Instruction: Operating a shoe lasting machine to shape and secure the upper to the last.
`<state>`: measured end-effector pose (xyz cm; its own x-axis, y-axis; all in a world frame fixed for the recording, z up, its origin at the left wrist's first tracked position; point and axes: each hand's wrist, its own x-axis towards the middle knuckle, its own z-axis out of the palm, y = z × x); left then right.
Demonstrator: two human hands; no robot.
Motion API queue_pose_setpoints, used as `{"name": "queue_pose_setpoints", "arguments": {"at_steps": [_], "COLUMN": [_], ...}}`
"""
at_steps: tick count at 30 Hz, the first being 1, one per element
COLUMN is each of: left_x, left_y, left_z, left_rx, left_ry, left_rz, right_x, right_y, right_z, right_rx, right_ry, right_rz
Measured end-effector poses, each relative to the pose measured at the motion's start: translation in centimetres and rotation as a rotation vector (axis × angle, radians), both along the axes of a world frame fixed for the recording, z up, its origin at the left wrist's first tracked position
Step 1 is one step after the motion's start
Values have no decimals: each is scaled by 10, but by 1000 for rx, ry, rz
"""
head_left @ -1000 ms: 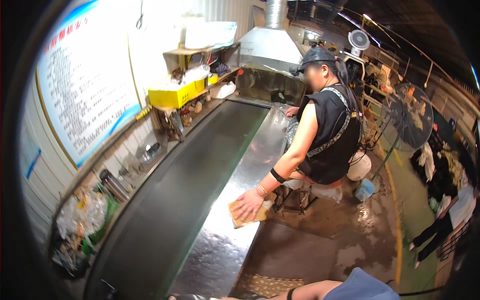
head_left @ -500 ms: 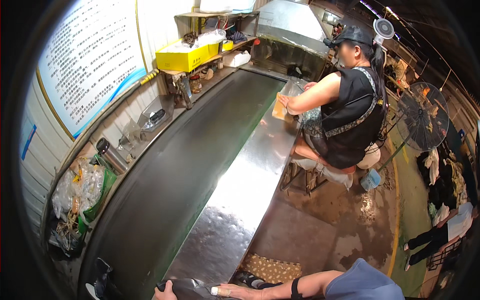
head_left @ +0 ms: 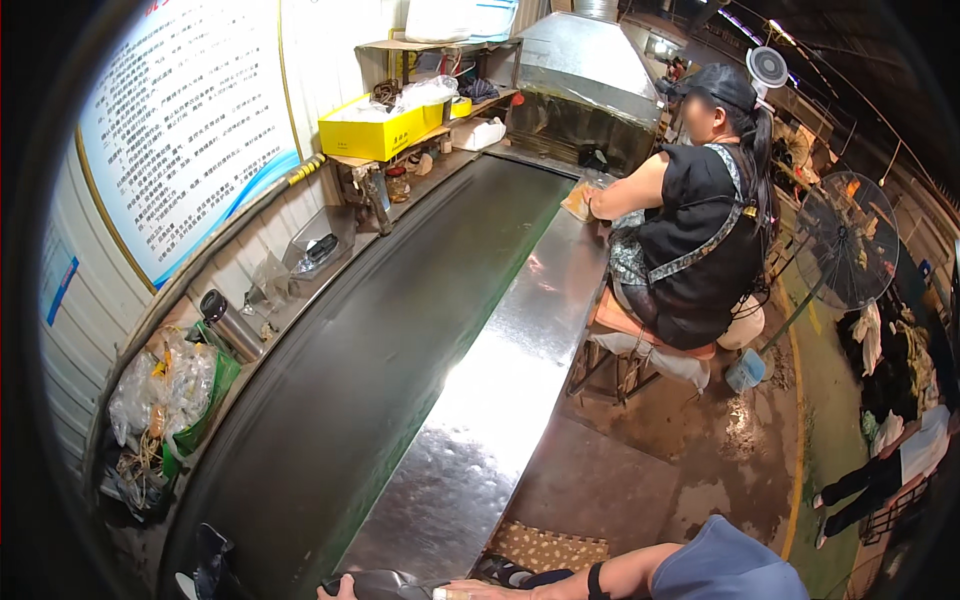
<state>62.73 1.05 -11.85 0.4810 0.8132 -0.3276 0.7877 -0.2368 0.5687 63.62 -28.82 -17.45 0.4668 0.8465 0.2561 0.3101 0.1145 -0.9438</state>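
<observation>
A black, shiny, pliable sheet (head_left: 385, 582) lies at the lower edge of the view, over the near end of the metal tabletop. My left hand (head_left: 342, 588) is closed on its left side, with the thumb showing on top. My right hand (head_left: 485, 592) comes in from the right and holds the sheet's right side; a white wrap covers one finger. Most of both hands and the sheet's lower part are cut off by the frame. Left of my hands, a dark crumpled piece (head_left: 212, 565) sits on the dark belt (head_left: 330, 370).
A shiny metal tabletop (head_left: 440, 500) runs alongside the belt. A co-worker (head_left: 690, 230) sits at its far right, handling a tan piece (head_left: 578, 203). Along the wall are a bag of plastic scraps (head_left: 170, 400), a flask (head_left: 232, 325) and a yellow box (head_left: 385, 132). A fan (head_left: 845, 235) stands right.
My view has shifted slightly, so my hands and the black sheet sit lower in it. The co-worker's arm has moved, now hiding more of the hands and the tan piece.
</observation>
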Motion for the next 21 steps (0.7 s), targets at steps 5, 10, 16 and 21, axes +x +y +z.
{"name": "queue_pose_setpoints", "arguments": {"at_steps": [5, 10, 16, 21], "left_x": [-2, 0, -1, 0], "left_y": [4, -2, 1, -2], "left_z": [-11, -2, -4, 1], "left_rx": [-47, 23, -3, -24], "left_ry": [-27, 29, -12, -7], "left_rz": [2, 16, 24, 38], "right_x": [-1, -3, -2, -4], "right_y": [1, 2, 1, 0], "right_z": [-5, -11, -15, -19], "right_rx": [14, -8, 30, -1], "right_ry": [-47, -27, -80, -68], "right_rz": [-41, -20, -18, -16]}}
